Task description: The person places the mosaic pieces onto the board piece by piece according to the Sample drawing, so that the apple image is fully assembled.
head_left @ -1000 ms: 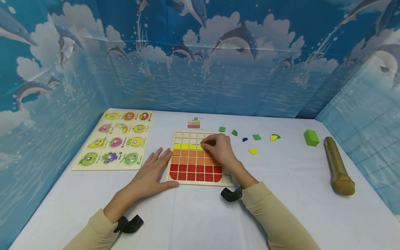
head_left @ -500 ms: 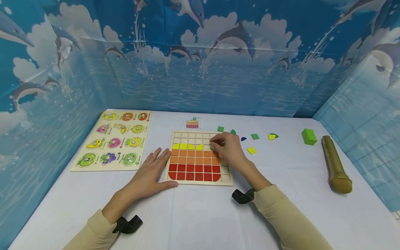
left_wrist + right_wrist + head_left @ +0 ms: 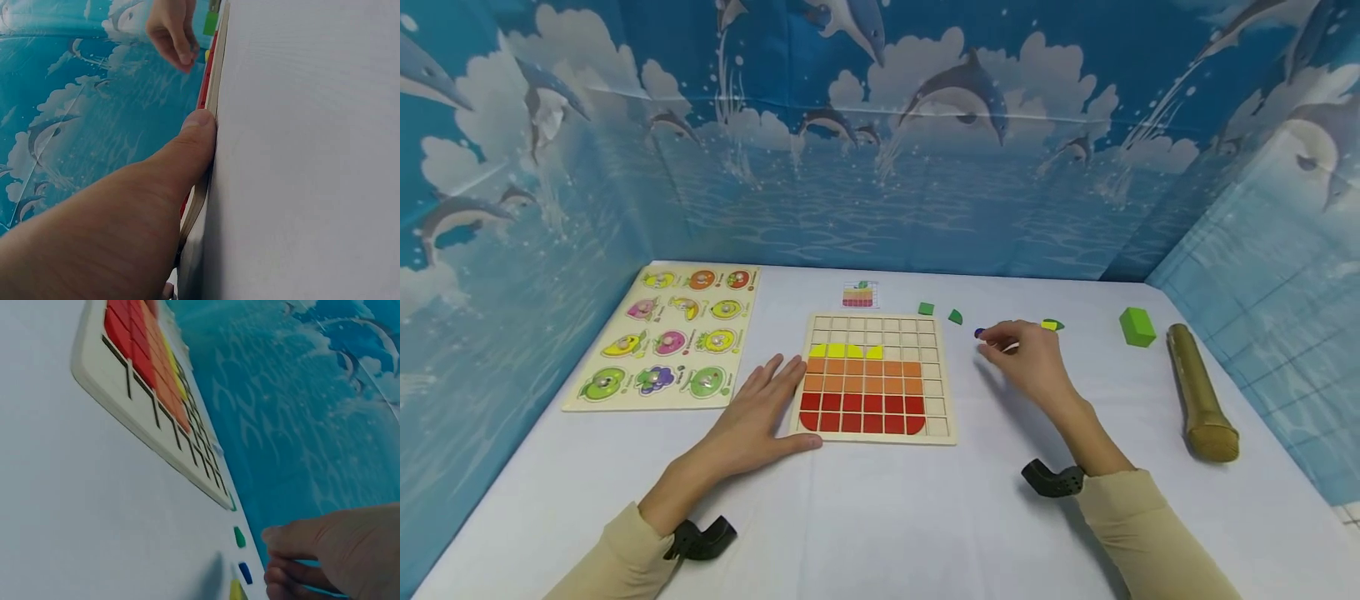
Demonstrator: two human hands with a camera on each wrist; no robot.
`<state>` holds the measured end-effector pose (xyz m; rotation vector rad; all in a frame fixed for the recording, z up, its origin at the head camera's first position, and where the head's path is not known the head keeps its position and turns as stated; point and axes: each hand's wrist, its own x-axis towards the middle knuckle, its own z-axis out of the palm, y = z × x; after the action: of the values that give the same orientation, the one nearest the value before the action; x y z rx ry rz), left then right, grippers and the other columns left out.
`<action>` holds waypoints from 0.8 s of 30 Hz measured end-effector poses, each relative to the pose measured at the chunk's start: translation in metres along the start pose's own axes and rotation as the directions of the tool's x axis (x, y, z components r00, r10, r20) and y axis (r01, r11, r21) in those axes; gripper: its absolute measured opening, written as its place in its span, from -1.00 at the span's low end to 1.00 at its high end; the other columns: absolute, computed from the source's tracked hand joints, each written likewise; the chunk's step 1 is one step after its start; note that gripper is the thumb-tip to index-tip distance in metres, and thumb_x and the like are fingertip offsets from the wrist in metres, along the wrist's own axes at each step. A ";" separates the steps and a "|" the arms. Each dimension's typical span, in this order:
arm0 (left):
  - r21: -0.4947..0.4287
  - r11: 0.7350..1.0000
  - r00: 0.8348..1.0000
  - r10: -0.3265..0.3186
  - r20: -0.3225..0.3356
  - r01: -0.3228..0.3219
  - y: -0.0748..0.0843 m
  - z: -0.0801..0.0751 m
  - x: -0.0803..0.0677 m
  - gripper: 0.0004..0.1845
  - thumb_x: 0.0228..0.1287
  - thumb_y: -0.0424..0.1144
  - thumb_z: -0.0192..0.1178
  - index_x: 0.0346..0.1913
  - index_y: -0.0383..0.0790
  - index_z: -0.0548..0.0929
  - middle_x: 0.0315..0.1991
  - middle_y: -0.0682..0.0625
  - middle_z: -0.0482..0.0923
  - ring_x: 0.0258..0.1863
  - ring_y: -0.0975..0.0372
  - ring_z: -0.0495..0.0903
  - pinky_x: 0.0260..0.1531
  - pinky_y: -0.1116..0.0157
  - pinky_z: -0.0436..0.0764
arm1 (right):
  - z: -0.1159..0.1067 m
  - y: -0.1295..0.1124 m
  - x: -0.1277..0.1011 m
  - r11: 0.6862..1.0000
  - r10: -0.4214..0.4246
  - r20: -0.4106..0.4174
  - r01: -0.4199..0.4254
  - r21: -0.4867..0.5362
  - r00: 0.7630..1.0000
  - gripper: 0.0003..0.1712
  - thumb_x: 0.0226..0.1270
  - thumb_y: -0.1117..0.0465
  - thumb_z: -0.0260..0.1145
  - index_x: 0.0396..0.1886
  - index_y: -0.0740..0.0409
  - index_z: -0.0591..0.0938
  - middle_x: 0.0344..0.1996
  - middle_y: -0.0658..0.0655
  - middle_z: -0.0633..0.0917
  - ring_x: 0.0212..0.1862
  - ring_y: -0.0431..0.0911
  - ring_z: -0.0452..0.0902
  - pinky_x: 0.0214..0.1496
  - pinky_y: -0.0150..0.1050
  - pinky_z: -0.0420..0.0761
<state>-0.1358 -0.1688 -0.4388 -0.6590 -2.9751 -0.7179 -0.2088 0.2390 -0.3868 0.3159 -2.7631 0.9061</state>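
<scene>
A wooden grid board (image 3: 933,390) bears red and orange rows, with several yellow pieces (image 3: 854,352) in the row above. Flat along its left edge lies my left hand (image 3: 760,408), fingers spread; in the left wrist view the thumb (image 3: 199,122) rests against the board's side. My right hand (image 3: 1037,362) hovers right of the board, fingers bent and thumb apart from them. Just by its fingertips is a small dark blue half-round piece (image 3: 978,332), seen on the cloth in the right wrist view. A yellow piece (image 3: 235,590) lies nearby there; the right hand hides it in the head view.
Green pieces (image 3: 926,308) lie behind the board, near a small picture card (image 3: 860,294). A fruit puzzle board (image 3: 681,401) is on the left. At the right are a green block (image 3: 1137,327) and a gold microphone-shaped object (image 3: 1202,392). Dolphin-print curtains (image 3: 850,208) surround the table.
My right hand has left the yellow row and moved right to the loose pieces, covering the green diamond and yellow square. My left hand stays on the board's edge.
</scene>
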 end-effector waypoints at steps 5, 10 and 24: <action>0.000 1.000 1.000 -0.006 0.010 0.006 0.000 0.000 -0.001 0.24 0.15 0.41 0.40 0.71 -0.16 0.09 0.72 -0.09 0.05 0.73 -0.06 -0.13 0.69 -0.11 -0.08 | -0.010 0.011 -0.003 0.997 0.063 0.031 -0.061 -0.055 0.998 -0.70 0.30 0.21 0.56 -0.08 0.34 0.80 -0.24 0.28 0.81 -0.18 0.12 0.72 -0.17 -0.11 0.65; 0.004 1.000 1.000 -0.004 0.011 0.004 0.000 -0.001 0.000 0.24 0.15 0.40 0.41 0.71 -0.17 0.08 0.72 -0.09 0.04 0.73 -0.05 -0.14 0.69 -0.10 -0.10 | -0.008 0.018 -0.003 0.990 0.118 0.067 -0.112 -0.091 0.991 -0.67 0.22 0.20 0.63 -0.12 0.32 0.81 -0.28 0.25 0.82 -0.21 0.07 0.70 -0.17 -0.12 0.66; -0.005 1.000 1.000 -0.008 0.016 0.008 0.002 -0.002 0.000 0.24 0.14 0.39 0.42 0.71 -0.18 0.09 0.72 -0.09 0.04 0.73 -0.06 -0.13 0.69 -0.11 -0.09 | 0.004 0.015 0.002 0.999 0.023 0.063 -0.020 -0.043 0.998 -0.69 0.15 0.33 0.61 -0.10 0.30 0.80 -0.25 0.24 0.82 -0.19 0.07 0.72 -0.11 -0.05 0.73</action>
<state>-0.1355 -0.1682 -0.4357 -0.6576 -2.9932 -0.7249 -0.2155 0.2477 -0.3980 0.3137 -2.8446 0.8562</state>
